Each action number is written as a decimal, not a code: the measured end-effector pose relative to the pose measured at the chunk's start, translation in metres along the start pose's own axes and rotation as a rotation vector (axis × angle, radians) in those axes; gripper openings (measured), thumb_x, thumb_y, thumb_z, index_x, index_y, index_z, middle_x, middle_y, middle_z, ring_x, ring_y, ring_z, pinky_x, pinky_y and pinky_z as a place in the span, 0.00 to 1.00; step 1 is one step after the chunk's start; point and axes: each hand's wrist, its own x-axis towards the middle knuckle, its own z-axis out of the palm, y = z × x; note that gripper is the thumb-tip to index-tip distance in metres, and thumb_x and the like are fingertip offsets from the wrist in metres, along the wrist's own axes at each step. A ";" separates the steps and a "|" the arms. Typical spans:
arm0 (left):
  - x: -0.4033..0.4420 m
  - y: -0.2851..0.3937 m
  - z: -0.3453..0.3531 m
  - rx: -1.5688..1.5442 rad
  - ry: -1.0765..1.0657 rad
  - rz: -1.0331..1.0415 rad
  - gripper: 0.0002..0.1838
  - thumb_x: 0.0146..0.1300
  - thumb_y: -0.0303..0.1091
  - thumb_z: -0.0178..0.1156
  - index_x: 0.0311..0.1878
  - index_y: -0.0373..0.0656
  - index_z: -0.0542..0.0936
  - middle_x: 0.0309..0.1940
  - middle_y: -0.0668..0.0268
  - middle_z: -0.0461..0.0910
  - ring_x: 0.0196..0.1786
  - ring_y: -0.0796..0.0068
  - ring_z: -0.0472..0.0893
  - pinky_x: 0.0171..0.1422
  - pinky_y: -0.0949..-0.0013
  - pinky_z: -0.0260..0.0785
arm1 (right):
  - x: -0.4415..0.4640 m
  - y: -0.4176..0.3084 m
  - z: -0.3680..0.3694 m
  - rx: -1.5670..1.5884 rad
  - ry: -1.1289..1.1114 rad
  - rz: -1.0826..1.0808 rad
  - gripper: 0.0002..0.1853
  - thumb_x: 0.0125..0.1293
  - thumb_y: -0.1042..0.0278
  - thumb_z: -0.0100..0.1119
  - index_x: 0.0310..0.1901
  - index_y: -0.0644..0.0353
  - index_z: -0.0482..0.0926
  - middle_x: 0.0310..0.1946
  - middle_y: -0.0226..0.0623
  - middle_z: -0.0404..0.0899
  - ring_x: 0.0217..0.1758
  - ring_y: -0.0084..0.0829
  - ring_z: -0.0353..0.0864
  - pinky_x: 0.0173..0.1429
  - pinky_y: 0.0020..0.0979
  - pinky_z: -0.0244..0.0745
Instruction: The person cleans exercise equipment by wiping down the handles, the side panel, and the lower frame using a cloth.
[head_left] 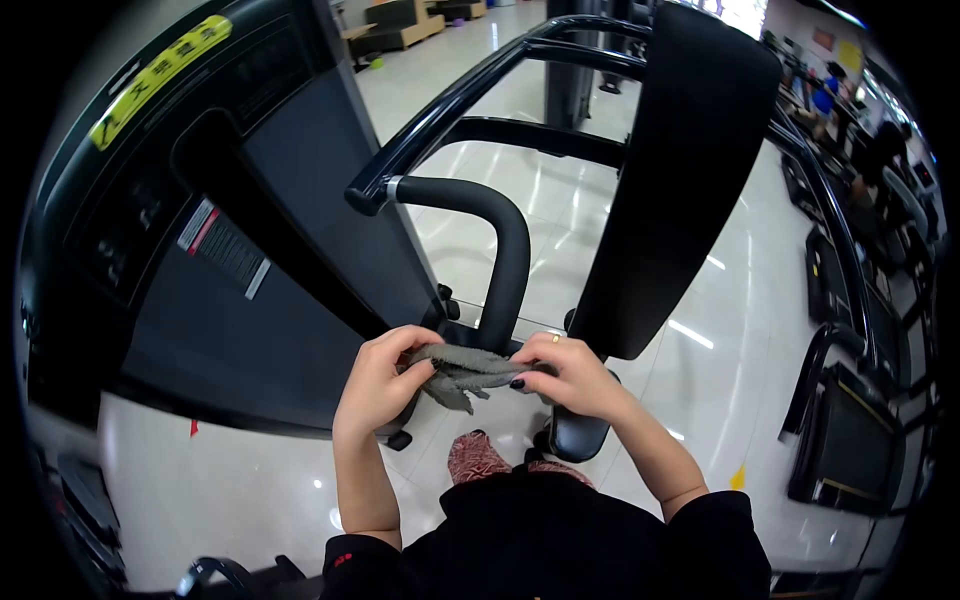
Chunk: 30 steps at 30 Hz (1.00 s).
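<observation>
A grey cloth, bunched and folded, stretches between my two hands in front of my body. My left hand pinches its left end between thumb and fingers. At the other end, my right hand grips the cloth the same way, with a ring on one finger. One loose corner hangs below the left hand. Just beyond the cloth stands an exercise machine with a black padded backrest and a curved foam-covered handle. Its small black seat lies below my right hand.
A tall dark machine housing with a yellow sticker stands at the left. Black tubular bars arch ahead. More equipment lines the right side, with people farther back. The floor is glossy white tile.
</observation>
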 end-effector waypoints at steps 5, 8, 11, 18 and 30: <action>0.037 -0.011 -0.022 -0.185 -0.231 -0.019 0.11 0.50 0.22 0.52 0.40 0.34 0.75 0.31 0.64 0.76 0.33 0.80 0.74 0.39 0.77 0.65 | 0.014 -0.001 0.005 0.501 -0.117 0.361 0.10 0.62 0.69 0.53 0.42 0.64 0.73 0.33 0.28 0.75 0.35 0.16 0.70 0.40 0.20 0.67; 0.056 -0.020 -0.032 -0.170 -0.324 0.044 0.11 0.52 0.24 0.52 0.40 0.34 0.74 0.32 0.66 0.74 0.36 0.80 0.72 0.42 0.77 0.63 | 0.020 -0.002 0.008 0.499 -0.043 0.433 0.12 0.59 0.67 0.57 0.42 0.63 0.73 0.33 0.29 0.75 0.37 0.18 0.71 0.43 0.22 0.67; 0.069 -0.036 -0.044 -0.109 -0.505 0.149 0.10 0.52 0.26 0.52 0.39 0.35 0.74 0.33 0.65 0.73 0.36 0.79 0.72 0.42 0.76 0.63 | 0.029 -0.016 0.007 0.026 0.039 0.284 0.19 0.45 0.70 0.66 0.40 0.62 0.72 0.34 0.37 0.73 0.40 0.29 0.73 0.45 0.26 0.67; 0.099 -0.052 -0.047 -0.050 -0.528 0.292 0.10 0.48 0.26 0.58 0.34 0.36 0.72 0.26 0.67 0.72 0.30 0.82 0.70 0.36 0.77 0.64 | 0.034 -0.030 -0.005 -0.033 0.231 0.507 0.12 0.44 0.79 0.64 0.29 0.64 0.70 0.25 0.32 0.74 0.30 0.21 0.74 0.38 0.22 0.69; 0.135 -0.040 -0.009 0.041 0.145 0.828 0.14 0.44 0.16 0.54 0.37 0.38 0.76 0.35 0.58 0.74 0.39 0.58 0.74 0.44 0.62 0.66 | 0.064 -0.009 0.022 -0.178 1.015 0.294 0.09 0.52 0.75 0.55 0.36 0.65 0.75 0.33 0.36 0.75 0.37 0.24 0.74 0.43 0.24 0.69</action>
